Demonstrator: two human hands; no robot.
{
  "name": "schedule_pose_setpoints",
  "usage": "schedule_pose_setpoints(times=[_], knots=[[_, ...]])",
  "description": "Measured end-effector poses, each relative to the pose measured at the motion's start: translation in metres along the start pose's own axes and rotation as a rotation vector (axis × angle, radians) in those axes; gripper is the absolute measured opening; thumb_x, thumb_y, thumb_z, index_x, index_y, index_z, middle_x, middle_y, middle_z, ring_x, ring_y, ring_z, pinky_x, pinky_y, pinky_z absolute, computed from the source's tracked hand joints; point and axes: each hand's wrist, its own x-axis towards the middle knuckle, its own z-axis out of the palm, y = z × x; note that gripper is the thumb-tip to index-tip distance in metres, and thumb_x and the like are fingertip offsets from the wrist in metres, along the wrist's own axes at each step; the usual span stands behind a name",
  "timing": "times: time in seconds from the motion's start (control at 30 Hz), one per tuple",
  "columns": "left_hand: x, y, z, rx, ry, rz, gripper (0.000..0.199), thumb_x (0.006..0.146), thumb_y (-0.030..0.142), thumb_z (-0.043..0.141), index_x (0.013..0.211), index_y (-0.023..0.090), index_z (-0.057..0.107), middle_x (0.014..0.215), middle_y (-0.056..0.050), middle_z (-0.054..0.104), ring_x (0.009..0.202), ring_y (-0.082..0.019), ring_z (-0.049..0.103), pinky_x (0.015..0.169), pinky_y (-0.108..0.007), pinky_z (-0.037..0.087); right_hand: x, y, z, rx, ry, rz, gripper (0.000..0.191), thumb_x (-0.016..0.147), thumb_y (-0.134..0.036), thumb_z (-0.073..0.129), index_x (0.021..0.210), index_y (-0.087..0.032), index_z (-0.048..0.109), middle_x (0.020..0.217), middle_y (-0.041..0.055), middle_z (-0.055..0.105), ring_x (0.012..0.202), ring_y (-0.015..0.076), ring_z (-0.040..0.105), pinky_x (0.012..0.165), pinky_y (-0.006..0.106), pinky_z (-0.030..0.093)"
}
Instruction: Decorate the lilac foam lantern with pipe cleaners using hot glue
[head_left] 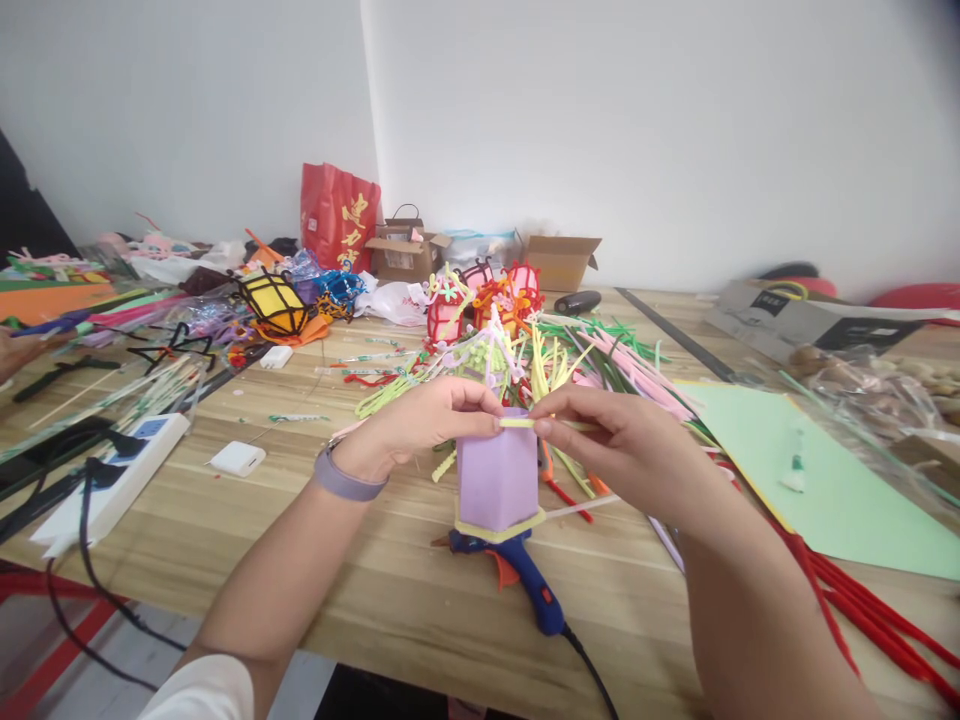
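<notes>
A lilac paper lantern body (pixel 496 482) stands on the wooden table in front of me, with a pale yellow strip round its base. Across its top edge runs a short pale yellow pipe cleaner (pixel 517 423). My left hand (pixel 446 415), wearing a purple wristband, pinches the left end of that pipe cleaner. At its other end, my right hand (pixel 611 435) has thumb and forefinger closed on it. Just below the lantern body lies a blue glue gun (pixel 529 580) with an orange trigger, its nozzle to the left and its cord running off the front edge.
Loose pipe cleaners (pixel 630 365) and several finished lanterns (pixel 487 300) crowd the table behind. A white power strip (pixel 124 480) and charger (pixel 238 458) are at left. Green card (pixel 840 470) and red pipe cleaners (pixel 877 610) lie right. Another person's hand (pixel 13 352) shows far left.
</notes>
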Motion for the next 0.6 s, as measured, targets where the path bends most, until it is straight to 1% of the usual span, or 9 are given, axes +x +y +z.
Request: schedule_pose_setpoints(times=[0.1,0.27,0.43,0.6], knots=[[-0.0008,0.0012,0.0018,-0.015,-0.002,0.003,0.015,0.07,0.029,0.071,0.073,0.016,0.064,0.069,0.003,0.059,0.064,-0.009,0.05,0.062,-0.023,0.037,0.0006,0.0024,0.0016,0.01,0.039,0.016,0.019,0.089,-0.036,0.057,0.083,-0.022,0.069,0.061,-0.002,0.061,0.054,0.0108,0.051,0.05,0.022,0.036],[-0.0026,0.0033,0.0034,-0.04,-0.009,0.004,0.015,0.07,0.028,0.071,0.073,0.016,0.064,0.068,0.004,0.058,0.063,-0.009,0.05,0.061,-0.022,0.037,0.0005,0.0016,0.0022,0.019,0.047,0.032,0.02,0.087,-0.036,0.059,0.08,-0.021,0.069,0.07,0.0001,0.067,0.059,0.0113,0.055,0.053,0.022,0.038],[-0.0035,0.0049,0.0034,-0.037,-0.01,0.002,0.013,0.07,0.027,0.07,0.074,0.016,0.063,0.069,0.004,0.058,0.065,-0.009,0.05,0.062,-0.022,0.037,0.0002,0.0005,0.0022,0.02,0.036,0.035,0.02,0.087,-0.036,0.059,0.077,-0.021,0.069,0.063,-0.002,0.062,0.051,0.0095,0.048,0.048,0.022,0.032],[-0.0043,0.0078,0.0042,-0.004,-0.02,0.002,0.013,0.069,0.026,0.07,0.074,0.016,0.064,0.071,0.003,0.059,0.066,-0.009,0.05,0.063,-0.022,0.038,0.0008,0.0005,0.0034,-0.007,0.032,0.045,0.019,0.087,-0.033,0.059,0.076,-0.021,0.069,0.059,-0.0038,0.057,0.05,0.0086,0.043,0.047,0.023,0.029]])
